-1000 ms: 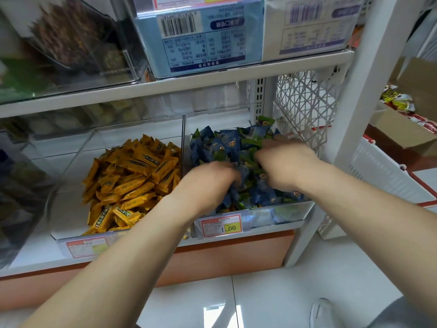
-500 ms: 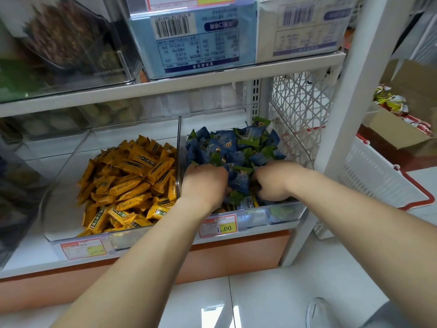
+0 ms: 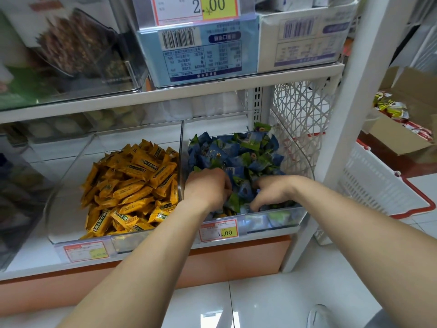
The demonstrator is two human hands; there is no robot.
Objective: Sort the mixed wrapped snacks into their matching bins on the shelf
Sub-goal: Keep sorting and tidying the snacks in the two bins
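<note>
Sorting at the lower shelf [image 3: 23,254], with both arms reaching into the right-hand clear bin [image 3: 305,166]. Plunges the left grip [image 3: 208,185] knuckles-up into the near left corner of the blue-and-green snacks [image 3: 236,150], fingers curled down and hidden among the wrappers. Sets the right grip [image 3: 272,192] just beside it, close to the bin's front wall, fingertips buried in the same heap. Cannot tell for either grip whether clamped on a wrapper or merely raking through: fingers bent, tips out of sight.

Likely reason for digging so low at the front: a few apparently yellow wrappers [image 3: 223,213] at the bottom of this bin, just under and between the two grips, against the front wall above the price tag [image 3: 218,230]. Probably strays, belonging with the yellow snacks [image 3: 132,185] heaped in the neighbouring bin [image 3: 66,209] to the left, beyond the shared clear wall. Would explain the two-handed pose: one side parting the blue heap, the other going after the pieces beneath. A guess only.

Places those strays below the grips, touching or nearly so, not plainly inside either. Calls next for a firm pinch, a lift clear of the heap and a short carry leftward over the divider. Risks dragging loose blue wrappers along.
</note>
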